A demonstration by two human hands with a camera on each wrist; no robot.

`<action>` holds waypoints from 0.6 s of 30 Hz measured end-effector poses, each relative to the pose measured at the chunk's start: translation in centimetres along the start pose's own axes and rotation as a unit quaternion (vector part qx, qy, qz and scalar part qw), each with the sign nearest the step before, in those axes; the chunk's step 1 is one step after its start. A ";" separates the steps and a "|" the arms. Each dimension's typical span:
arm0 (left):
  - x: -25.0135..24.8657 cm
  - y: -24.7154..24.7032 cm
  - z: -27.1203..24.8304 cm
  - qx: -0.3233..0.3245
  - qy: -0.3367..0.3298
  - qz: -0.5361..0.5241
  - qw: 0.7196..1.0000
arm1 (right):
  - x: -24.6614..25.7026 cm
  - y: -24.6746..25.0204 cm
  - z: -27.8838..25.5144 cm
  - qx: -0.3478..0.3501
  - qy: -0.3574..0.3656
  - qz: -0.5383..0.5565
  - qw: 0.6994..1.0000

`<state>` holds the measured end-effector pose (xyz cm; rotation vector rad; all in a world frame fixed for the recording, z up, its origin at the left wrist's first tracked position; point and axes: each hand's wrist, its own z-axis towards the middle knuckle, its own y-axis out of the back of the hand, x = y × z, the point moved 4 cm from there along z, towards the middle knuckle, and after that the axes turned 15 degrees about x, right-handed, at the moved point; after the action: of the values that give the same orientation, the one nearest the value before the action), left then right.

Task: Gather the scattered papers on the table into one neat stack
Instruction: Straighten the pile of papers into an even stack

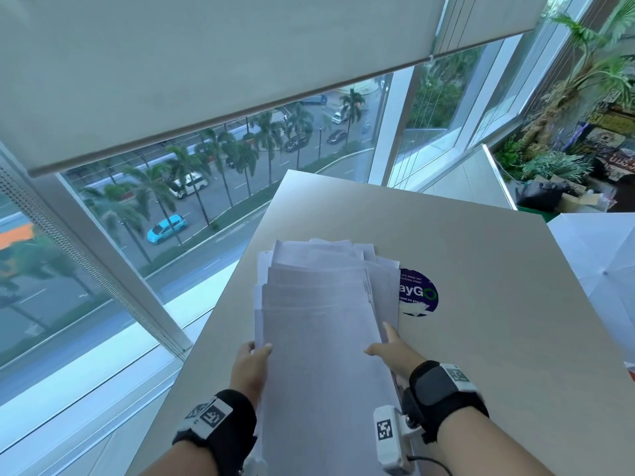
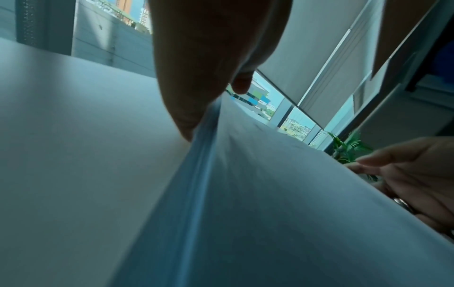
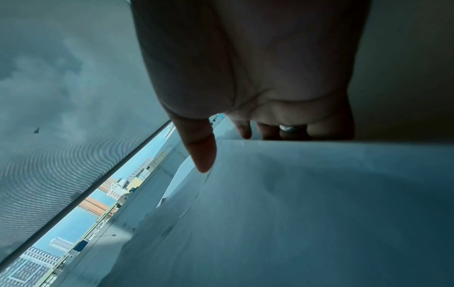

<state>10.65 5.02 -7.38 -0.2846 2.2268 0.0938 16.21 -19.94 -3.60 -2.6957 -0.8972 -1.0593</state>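
A fanned stack of white papers (image 1: 319, 321) lies lengthwise on the grey table (image 1: 481, 255), its near end raised toward me. My left hand (image 1: 256, 355) grips the stack's left edge, thumb on top and fingers beneath. In the left wrist view the left hand (image 2: 209, 93) pinches the edge of the papers (image 2: 270, 194). My right hand (image 1: 385, 345) holds the right edge, thumb on the top sheet and index finger along the side. In the right wrist view my right hand's thumb (image 3: 201, 155) sits on the papers (image 3: 319, 213), and the other fingers vanish behind their edge. The far sheets are uneven.
A round dark-blue sticker (image 1: 417, 292) sits on the table just right of the stack. The window glass (image 1: 171, 207) runs close along the table's left side. A white umbrella (image 1: 601, 262) stands at the right edge and potted plants (image 1: 584, 97) at the back right.
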 end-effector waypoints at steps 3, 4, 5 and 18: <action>0.6 1.4 -0.9 -0.038 0.030 0.022 0.999 | -1.4 0.2 -1.0 0.004 -0.011 0.011 1.000; 0.8 1.5 -1.4 -0.019 0.036 0.011 0.999 | -1.9 0.0 -1.2 0.013 -0.015 0.023 1.000; 1.0 1.2 -1.8 0.011 0.043 0.000 0.999 | -2.4 -0.3 -1.3 0.024 -0.019 0.030 0.999; 0.4 -0.2 -4.3 0.071 0.058 0.015 0.996 | -3.4 -0.8 -2.0 -0.065 0.004 0.001 0.998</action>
<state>7.14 4.01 -5.00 -0.1831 2.3396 -0.0676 12.61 -21.56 -4.44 -2.7932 -0.8533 -1.1649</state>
